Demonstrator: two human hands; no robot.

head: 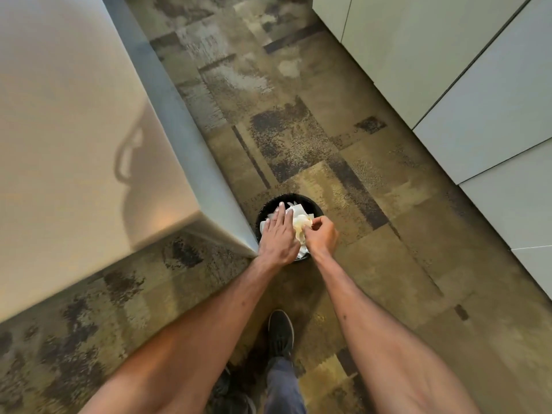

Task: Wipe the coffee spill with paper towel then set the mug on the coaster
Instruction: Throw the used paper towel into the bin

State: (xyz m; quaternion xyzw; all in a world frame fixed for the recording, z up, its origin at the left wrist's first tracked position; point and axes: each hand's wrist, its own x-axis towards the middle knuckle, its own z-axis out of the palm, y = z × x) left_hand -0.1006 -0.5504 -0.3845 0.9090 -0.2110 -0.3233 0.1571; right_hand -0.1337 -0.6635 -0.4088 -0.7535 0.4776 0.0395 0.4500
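Observation:
A crumpled, coffee-stained paper towel (301,227) hangs over a small black waste bin (301,199) on the floor. My right hand (322,236) pinches the towel from the right, over the bin's mouth. My left hand (277,234) lies flat with fingers spread on the white paper inside the bin, just left of the towel. Neither the mug nor the coaster is in view.
A white table (74,144) fills the left, its corner (254,251) touching the bin. White cabinets (448,70) line the right side. Patterned carpet (283,115) runs between them. My dark shoe (280,333) stands just behind the bin.

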